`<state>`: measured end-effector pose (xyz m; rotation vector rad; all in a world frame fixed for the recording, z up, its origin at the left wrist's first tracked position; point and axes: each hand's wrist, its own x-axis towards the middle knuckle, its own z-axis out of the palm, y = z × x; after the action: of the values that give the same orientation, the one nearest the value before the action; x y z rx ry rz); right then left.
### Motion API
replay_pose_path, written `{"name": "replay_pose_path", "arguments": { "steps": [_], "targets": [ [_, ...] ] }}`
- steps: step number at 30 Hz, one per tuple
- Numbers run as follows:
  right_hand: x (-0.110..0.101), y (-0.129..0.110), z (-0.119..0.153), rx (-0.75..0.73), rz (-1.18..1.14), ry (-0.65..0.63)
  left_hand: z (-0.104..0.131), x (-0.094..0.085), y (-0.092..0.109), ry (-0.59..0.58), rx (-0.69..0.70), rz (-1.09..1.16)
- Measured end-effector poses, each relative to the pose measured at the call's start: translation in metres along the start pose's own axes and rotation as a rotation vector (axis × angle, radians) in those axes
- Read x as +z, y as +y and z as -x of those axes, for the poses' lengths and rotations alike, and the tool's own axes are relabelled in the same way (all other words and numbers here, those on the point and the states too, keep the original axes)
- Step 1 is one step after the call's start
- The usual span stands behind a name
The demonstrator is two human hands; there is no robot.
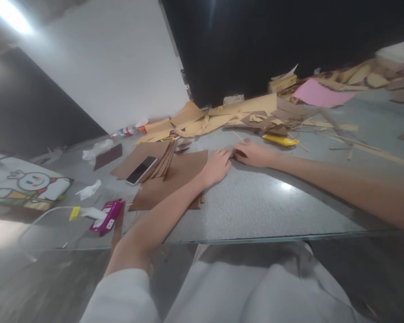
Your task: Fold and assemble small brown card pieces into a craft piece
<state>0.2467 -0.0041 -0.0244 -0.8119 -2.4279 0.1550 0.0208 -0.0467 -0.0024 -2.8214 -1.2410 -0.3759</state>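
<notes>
My left hand [218, 168] lies palm down at the right edge of a brown sheet [185, 172], its fingers stretched toward my right hand. My right hand [254, 154] is closed, its fingers curled on the glass tabletop almost touching the left fingertips. Something small and dark brown shows at those fingers, too blurred to name. Left of my hands, a stack of brown pieces [164, 162] lies on the sheet, and a phone [141, 170] rests against it. A yellow tool-like object [280, 141] lies just beyond my right hand.
Tan and brown sheet scraps [222, 114] pile along the back. A pink sheet [323, 93] lies at the right rear, near a white box [399, 54]. To the left are a purple tissue pack [110, 217] and crumpled tissue [89, 190]. The glass table edge [256, 240] runs in front.
</notes>
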Motion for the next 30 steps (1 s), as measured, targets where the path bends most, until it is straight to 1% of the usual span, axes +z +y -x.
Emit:
{"name": "replay_pose_path", "arguments": {
  "steps": [10, 17, 22, 30],
  "targets": [
    [0.0005, 0.0008, -0.0003, 0.008, -0.007, -0.013, 0.0004, 0.0001, -0.0002, 0.006, 0.007, -0.003],
    [-0.0020, -0.0042, -0.0005, 0.054, 0.016, -0.042, 0.0000, 0.0014, -0.0014, 0.014, 0.009, 0.002],
    [-0.0030, -0.0059, -0.0014, 0.047, -0.002, -0.049, 0.0003, 0.0023, -0.0022, 0.020, 0.011, -0.006],
    [-0.0036, -0.0067, -0.0015, 0.060, 0.035, -0.065, 0.0004, 0.0018, -0.0018, 0.020, 0.024, -0.019]
  ]
}}
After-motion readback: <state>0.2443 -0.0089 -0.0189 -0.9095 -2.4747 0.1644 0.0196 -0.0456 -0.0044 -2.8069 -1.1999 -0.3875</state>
